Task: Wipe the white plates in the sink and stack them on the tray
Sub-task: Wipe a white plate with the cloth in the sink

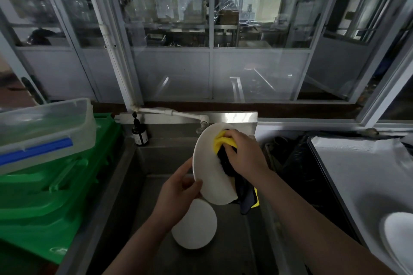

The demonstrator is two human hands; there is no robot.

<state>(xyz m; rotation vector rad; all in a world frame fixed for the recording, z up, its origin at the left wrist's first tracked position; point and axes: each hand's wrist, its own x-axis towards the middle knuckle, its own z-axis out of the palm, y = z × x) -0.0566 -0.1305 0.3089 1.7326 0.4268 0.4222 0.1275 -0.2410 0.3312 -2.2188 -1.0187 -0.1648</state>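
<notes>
Pinching the tilted plate (207, 169) by its rim, your left hand (178, 194) could slip while your right hand (242, 152), clutching the cloth (223, 140), presses; it would strike the plate below (196, 227).

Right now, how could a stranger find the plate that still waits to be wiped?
Look into the steel sink in the middle. Low on its floor, beneath the left hand, lies a white plate. Unlike the tilted plate above it, nobody holds it and no cloth touches it.
</notes>
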